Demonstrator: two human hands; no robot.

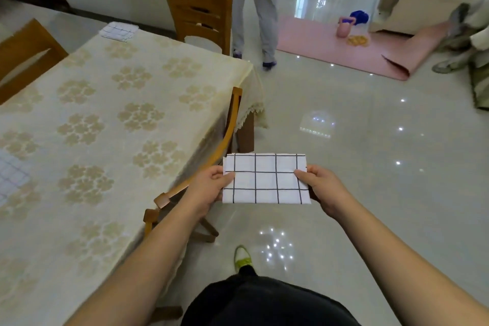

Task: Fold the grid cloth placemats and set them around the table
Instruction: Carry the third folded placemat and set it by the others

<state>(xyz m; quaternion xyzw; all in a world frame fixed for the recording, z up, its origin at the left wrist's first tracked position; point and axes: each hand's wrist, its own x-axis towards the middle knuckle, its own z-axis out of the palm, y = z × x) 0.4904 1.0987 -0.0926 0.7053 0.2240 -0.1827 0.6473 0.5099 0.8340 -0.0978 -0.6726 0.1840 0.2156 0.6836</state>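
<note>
Folded white black-grid cloth placemat (266,178) between my hands, my left hand (206,190) pinching its left edge, my right hand (324,189) pinching its right edge, cream floral-clothed table (105,124) left of my left hand

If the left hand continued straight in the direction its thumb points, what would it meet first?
The left hand points right across the folded placemat, so it would probably meet the right hand at the other edge.
</note>
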